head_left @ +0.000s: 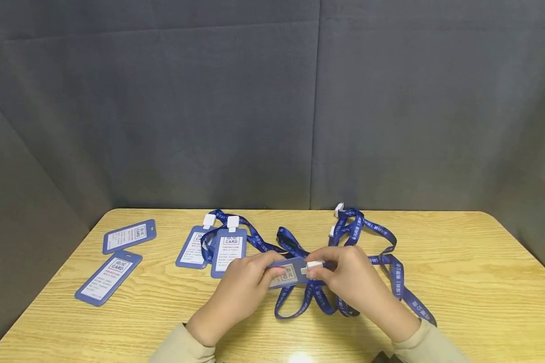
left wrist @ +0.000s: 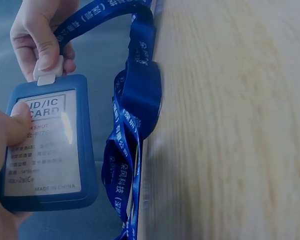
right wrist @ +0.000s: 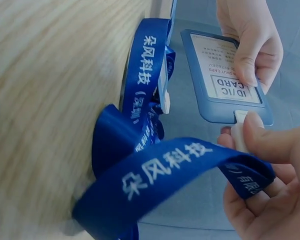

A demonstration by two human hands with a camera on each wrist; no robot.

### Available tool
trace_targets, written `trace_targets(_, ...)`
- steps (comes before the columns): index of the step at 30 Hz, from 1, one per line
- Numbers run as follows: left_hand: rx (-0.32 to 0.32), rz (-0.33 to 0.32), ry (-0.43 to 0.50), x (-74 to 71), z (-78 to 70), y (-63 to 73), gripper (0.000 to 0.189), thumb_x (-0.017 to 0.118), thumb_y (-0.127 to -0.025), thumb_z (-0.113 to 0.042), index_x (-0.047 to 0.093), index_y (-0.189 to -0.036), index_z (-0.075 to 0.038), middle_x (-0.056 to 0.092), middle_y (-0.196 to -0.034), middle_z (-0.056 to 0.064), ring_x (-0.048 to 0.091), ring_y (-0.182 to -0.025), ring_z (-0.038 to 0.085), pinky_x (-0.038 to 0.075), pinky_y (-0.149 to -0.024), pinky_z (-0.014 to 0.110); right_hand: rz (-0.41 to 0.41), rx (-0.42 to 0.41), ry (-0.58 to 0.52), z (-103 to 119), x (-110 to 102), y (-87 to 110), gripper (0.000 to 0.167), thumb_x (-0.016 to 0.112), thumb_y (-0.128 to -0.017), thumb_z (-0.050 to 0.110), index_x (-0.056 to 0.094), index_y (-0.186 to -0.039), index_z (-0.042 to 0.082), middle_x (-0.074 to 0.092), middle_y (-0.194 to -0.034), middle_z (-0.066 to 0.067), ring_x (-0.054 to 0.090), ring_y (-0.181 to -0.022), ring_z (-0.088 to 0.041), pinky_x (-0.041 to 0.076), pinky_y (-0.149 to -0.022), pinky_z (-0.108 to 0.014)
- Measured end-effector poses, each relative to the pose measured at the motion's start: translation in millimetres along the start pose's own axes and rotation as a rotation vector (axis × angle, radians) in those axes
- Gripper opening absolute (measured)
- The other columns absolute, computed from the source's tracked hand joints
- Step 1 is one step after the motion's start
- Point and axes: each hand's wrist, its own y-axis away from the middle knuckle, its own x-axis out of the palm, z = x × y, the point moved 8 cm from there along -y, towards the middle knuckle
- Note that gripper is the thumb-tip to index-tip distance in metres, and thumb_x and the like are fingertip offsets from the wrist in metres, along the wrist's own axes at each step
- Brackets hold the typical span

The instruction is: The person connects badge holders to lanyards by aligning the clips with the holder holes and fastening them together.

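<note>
At the far left, two bare card holders (head_left: 129, 237) are lying on the table (head_left: 472, 262) with no clip showing on either, so we are counting them as left to do. Next along, two clipped holders (head_left: 229, 253) are lying close together, each wearing a white clip (head_left: 233, 222) at its top, and we are taking these as done. Near the middle, the held holder (head_left: 288, 272) is meeting a clip; we are not able to tell whether it is fully fastened. On the right, loose lanyards (head_left: 397, 277) are trailing, and two spare clips (head_left: 339, 209) are showing there without holders.

At the grip, our left hand (head_left: 242, 282) is pinching the held holder along one long edge, thumb pressing on its printed face. The holder's top end is pointing right, towards our right hand (head_left: 351, 272), which is pinching the held clip (head_left: 314, 263) firmly between thumb and fingers. That clip's tab (left wrist: 46, 80) is lying across the holder's top edge, and a blue strap (right wrist: 165, 170) is looping away from our right fingers.
</note>
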Motion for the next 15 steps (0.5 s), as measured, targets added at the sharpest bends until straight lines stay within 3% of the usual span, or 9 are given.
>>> trace_targets(4, -0.015, 0.025, 0.015, 1.2, -0.7, -2.8, 0.017, 0.058, -0.101, -0.026, 0.069, -0.108, -0.015, 0.072, -0.093, -0.003, 0.059, -0.071, 0.004, 0.048, -0.064, 0.024, 0.006, -0.028, 0.050, 2.3, -5.3, -0.5, 0.013, 0.080, -0.083, 0.010, 0.077, -0.096, 0.009, 0.073, -0.089, 0.000, 0.054, -0.059, -0.007, 0.046, -0.051, -0.025)
trace_targets(7, -0.063, 0.051, 0.053, 1.5, 2.8, -3.3, 0.020, 0.059, -0.101, -0.026, 0.070, -0.112, -0.015, 0.072, -0.095, -0.002, 0.058, -0.069, 0.004, 0.047, -0.063, 0.025, 0.031, -0.047, 0.067, 3.6, -5.3, -1.1, 0.014, 0.078, -0.085, 0.013, 0.076, -0.099, 0.010, 0.071, -0.087, 0.003, 0.053, -0.058, -0.009, 0.046, -0.050, -0.025)
trace_targets(12, -0.145, 0.057, 0.086, 0.1, 10.9, -1.7, 0.023, 0.061, -0.100, -0.030, 0.071, -0.115, -0.016, 0.073, -0.103, -0.001, 0.064, -0.082, 0.009, 0.051, -0.073, 0.032, 0.056, -0.061, 0.094, 3.5, -1.6, -1.7, 0.017, 0.076, -0.088, 0.017, 0.074, -0.105, 0.013, 0.066, -0.081, 0.008, 0.050, -0.055, -0.012, 0.044, -0.047, -0.026)
trace_targets(15, -0.166, 0.051, 0.091, -1.9, 14.4, -2.2, 0.024, 0.061, -0.099, -0.031, 0.072, -0.115, -0.016, 0.073, -0.105, 0.000, 0.067, -0.090, 0.014, 0.052, -0.079, 0.037, 0.042, -0.082, 0.132, 3.8, -2.9, -1.7, 0.021, 0.076, -0.089, 0.019, 0.073, -0.109, 0.014, 0.069, -0.091, 0.008, 0.057, -0.066, -0.011, 0.049, -0.057, -0.027)
